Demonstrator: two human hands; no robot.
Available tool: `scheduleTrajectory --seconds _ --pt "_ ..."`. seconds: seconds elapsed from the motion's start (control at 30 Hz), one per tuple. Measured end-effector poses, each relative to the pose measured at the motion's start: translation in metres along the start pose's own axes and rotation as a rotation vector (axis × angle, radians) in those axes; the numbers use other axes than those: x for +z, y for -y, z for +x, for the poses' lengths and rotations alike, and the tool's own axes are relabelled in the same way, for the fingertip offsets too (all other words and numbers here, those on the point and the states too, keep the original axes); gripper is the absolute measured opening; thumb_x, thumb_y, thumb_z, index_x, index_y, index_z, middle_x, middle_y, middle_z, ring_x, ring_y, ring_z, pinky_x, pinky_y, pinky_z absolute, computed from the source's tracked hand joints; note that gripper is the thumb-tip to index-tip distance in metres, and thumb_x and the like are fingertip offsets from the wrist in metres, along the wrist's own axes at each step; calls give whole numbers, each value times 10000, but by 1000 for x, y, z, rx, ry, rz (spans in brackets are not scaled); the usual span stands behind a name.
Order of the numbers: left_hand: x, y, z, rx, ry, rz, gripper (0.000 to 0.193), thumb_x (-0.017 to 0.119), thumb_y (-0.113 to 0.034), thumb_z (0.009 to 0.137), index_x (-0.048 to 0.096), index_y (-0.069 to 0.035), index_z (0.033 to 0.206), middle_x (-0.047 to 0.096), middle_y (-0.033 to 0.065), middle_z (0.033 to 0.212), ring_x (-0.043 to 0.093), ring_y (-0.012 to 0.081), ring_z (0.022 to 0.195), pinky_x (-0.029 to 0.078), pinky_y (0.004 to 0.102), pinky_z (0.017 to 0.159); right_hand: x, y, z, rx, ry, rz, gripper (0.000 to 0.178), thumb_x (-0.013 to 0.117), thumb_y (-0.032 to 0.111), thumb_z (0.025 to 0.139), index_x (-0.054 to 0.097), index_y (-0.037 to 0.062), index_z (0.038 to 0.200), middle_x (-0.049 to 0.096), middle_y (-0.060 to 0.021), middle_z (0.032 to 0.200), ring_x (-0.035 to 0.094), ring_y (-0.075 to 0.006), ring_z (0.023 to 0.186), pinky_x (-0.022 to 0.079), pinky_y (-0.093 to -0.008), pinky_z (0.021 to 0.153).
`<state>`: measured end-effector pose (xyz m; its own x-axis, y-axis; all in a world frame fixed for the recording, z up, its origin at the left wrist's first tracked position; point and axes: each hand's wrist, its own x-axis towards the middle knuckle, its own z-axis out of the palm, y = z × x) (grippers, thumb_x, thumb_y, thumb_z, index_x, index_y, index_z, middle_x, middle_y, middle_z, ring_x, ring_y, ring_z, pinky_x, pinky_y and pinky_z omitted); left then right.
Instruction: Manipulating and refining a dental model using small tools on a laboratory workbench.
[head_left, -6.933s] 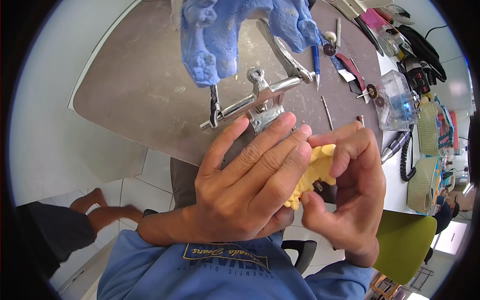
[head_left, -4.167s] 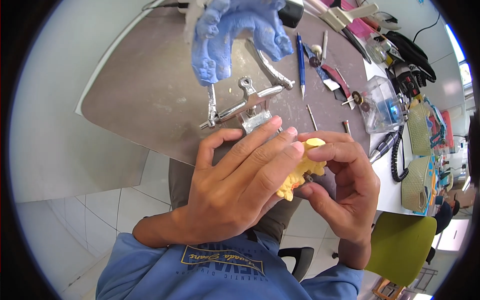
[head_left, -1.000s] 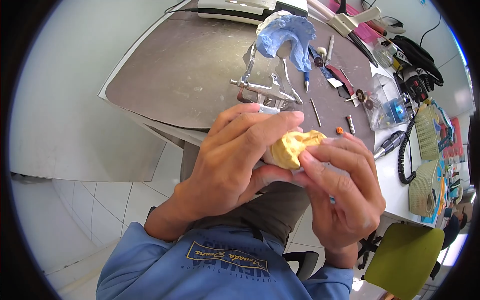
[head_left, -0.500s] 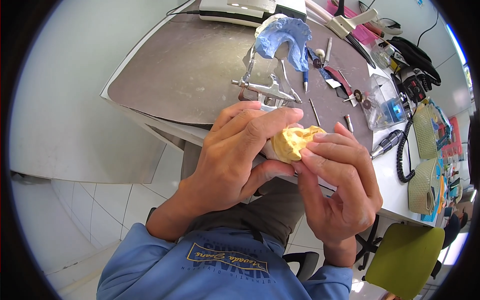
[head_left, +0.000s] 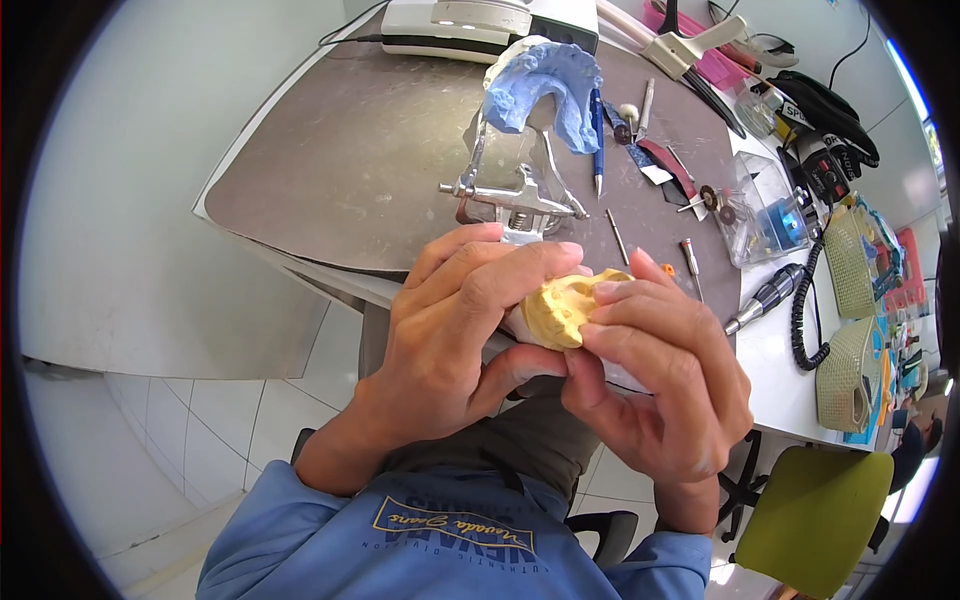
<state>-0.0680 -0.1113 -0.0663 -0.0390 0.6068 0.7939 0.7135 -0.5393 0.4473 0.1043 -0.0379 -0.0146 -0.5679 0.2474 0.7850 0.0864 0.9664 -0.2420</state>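
Between my two hands is a yellow dental cast (head_left: 556,308) on a whitish base, held just over the table's front edge. My left hand (head_left: 450,325) wraps its left side, with the thumb below and the fingers across the far side. The fingers and thumb of my right hand (head_left: 665,375) close on its right side and cover part of it. Beyond my hands stands a metal dental articulator (head_left: 515,195). A blue dental cast (head_left: 545,85) with a whitish back is at its far end. The articulator's near end is partly hidden behind my left fingers.
On the brown mat (head_left: 330,150) lie a blue pen (head_left: 598,140), small tools and abrasive strips (head_left: 668,165). A clear box (head_left: 768,215) and a handpiece (head_left: 765,298) with a coiled cord sit to the right, near woven baskets (head_left: 848,375). A white device (head_left: 455,35) stands behind.
My hands and the yellow cast have shifted slightly left and down in the picture. The articulator and the table's things also appear a little further left. My grip looks much the same.
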Motion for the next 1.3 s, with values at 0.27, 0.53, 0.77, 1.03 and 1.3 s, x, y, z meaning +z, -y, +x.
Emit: scheduleTrajectory --seconds 0.27,0.53,0.77,1.03,1.3 --pt "1 -1 -1 -10 14 -17 559 766 -326 865 574 -26 1296 721 98 1191 691 263 1048 462 465 1028 -2 -1 -2 -2 11 6 191 834 59 803 692 23 927 708 -129 926 737 -268 917 616 -490 915" --pt "0 -2 -6 -151 42 -45 692 682 -440 940 427 34 1374 698 198 1194 700 293 1119 516 413 1013 -7 0 -6 -14 13 35 198 802 24 813 670 23 961 704 -153 988 727 -286 975 590 -502 962" --pt "-4 -2 -6 -189 95 -106 737 716 -437 914 409 33 1392 700 213 1175 699 292 1108 549 378 955 -15 -5 -5 98 -75 125 191 759 56 817 672 -16 971 723 -191 1012 712 -321 1002 528 -532 998" --pt "0 3 -8 -187 86 -136 754 716 -458 913 407 33 1395 703 203 1163 699 287 1096 550 374 948 -11 -5 0 84 -47 126 220 795 17 751 713 0 955 747 -169 967 723 -312 977 512 -551 1009" --pt "8 -7 -7 -350 -99 -432 754 688 -472 934 375 38 1393 701 217 1151 696 302 1099 559 388 936 -30 -7 -5 123 -95 -4 183 761 33 784 702 -18 950 734 -188 972 710 -335 994 519 -534 995"
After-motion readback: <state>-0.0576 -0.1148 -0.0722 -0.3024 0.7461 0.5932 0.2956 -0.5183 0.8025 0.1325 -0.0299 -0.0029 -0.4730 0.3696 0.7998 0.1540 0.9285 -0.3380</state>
